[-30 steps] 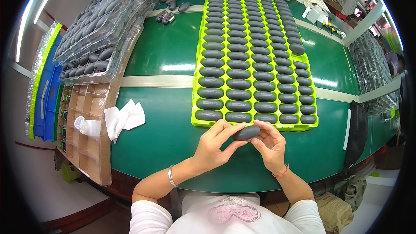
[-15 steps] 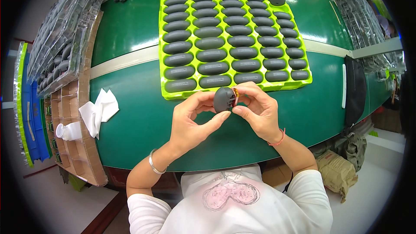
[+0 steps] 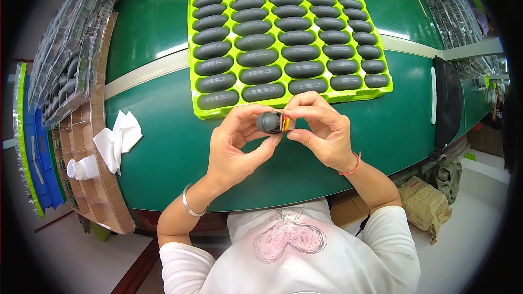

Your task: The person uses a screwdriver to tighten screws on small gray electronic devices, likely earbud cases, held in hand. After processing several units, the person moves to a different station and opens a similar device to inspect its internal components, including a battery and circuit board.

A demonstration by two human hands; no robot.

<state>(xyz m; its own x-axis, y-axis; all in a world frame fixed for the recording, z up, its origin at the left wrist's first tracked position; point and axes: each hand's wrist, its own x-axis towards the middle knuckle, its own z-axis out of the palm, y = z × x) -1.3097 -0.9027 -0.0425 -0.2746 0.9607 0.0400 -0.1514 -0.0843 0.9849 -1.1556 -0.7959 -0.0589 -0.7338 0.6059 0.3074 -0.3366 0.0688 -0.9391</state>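
The small dark grey oval part, with an orange-yellow piece showing at its right end, is being held in the air between both hands, just above the green worktop and just in front of the near edge of the lime-green tray. Largest first: the worktop is giving the part a hard landing and a near edge to roll off, so a slip from this height could be sending it toward the person's lap or the floor. The tray, filled row on row with matching grey ovals, is sitting so close that a jolt of the wrists could be knocking its front lip and unseating the nearest pieces. The left hand is cupping the part from below and behind, its grip pinching the grey body with thumb and forefinger; if that pinch is loosening, the rounded shell looks likely to be squirting out. The right hand is pinching the orange end with its fingertips, and too much pressure or twist there could be bending or pulling that small piece askew. The white cloth at the left is lying well apart.
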